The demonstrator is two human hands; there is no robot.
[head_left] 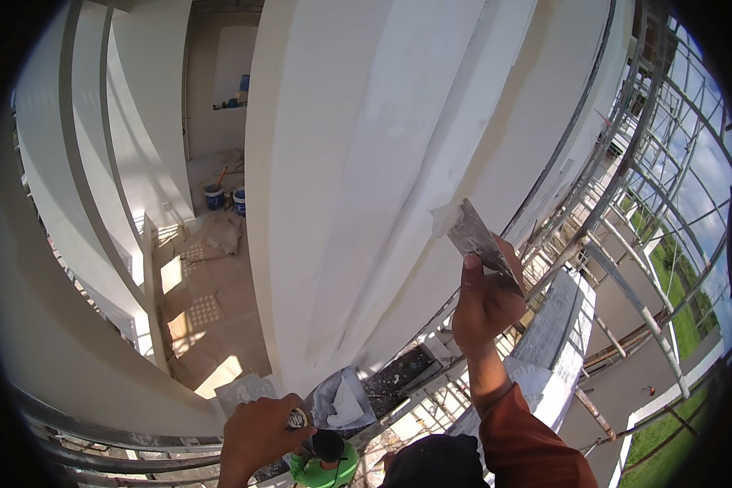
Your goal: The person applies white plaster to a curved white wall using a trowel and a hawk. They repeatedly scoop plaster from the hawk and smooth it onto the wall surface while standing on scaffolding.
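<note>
My right hand [488,301] grips a metal putty blade [484,244] in front of the white wall panel [382,163], with pale putty [447,218] along its upper end. My left hand [256,431] is closed on the handle of a putty tool [298,418] at the bottom centre. A flat grey plate [241,390] shows just beyond that hand, and a metal plate with white putty [346,403] lies to its right in view. I cannot tell how these plates join the handle.
Metal scaffolding [642,309] and a long pale plank [557,325] run along the right, above grass [679,285]. A person in a green shirt [342,464] is below. Blue buckets [214,198] stand on a dusty floor [220,309] beyond the panel at left, near curved white fins [89,163].
</note>
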